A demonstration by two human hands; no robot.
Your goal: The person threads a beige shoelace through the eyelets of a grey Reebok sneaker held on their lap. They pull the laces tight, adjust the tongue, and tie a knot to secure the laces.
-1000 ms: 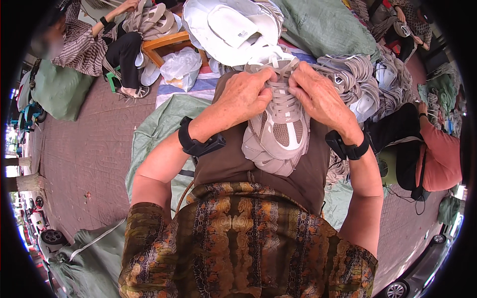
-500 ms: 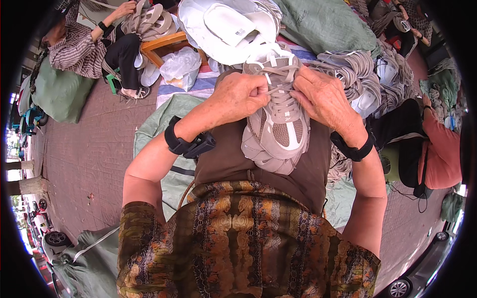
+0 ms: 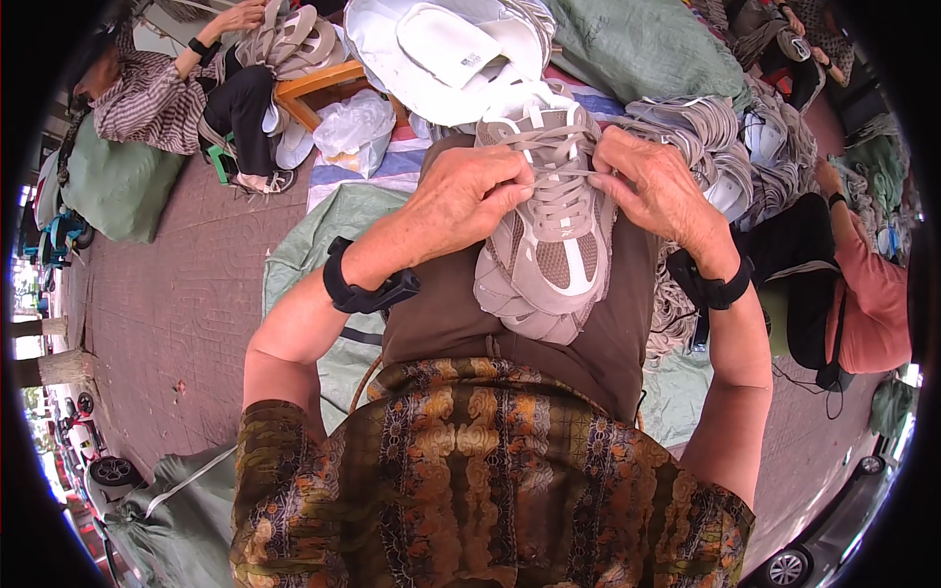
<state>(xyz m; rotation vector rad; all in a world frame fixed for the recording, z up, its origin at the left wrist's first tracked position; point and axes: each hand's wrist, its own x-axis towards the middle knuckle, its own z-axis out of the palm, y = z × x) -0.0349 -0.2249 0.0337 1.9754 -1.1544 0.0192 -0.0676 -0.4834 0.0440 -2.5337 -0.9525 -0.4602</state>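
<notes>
Since the earlier frame, the right hand point(image 3: 662, 191) has drawn outward to the right and the left hand point(image 3: 470, 201) a little to the left, so the gap between them has widened. The hands are apart from each other, each with thumb and fingers pinched on a lace point(image 3: 564, 176), which stretches across the gap. Between and just below the hands is a grey-and-white shoe point(image 3: 554, 260), toe toward the wearer, resting over the brown trousers point(image 3: 431, 323). More grey shoe pieces point(image 3: 544, 328) sit beneath its toe, nearer the wearer than the hands. A dark band point(image 3: 372, 284) circles the left wrist, and another point(image 3: 720, 284) the right.

Straight beyond the hands are large white shoe pieces point(image 3: 446, 49). Beyond the left hand, on its outer side, are a clear plastic bag point(image 3: 353, 127) and a wooden stool point(image 3: 319, 93); farther out that way sits a person in a striped shirt point(image 3: 147, 108). Beyond the right hand lies a pile of grey shoe parts point(image 3: 681, 142), with a green sack point(image 3: 637, 49) behind it. Well out past the right hand is a person in a salmon top point(image 3: 877, 304).
</notes>
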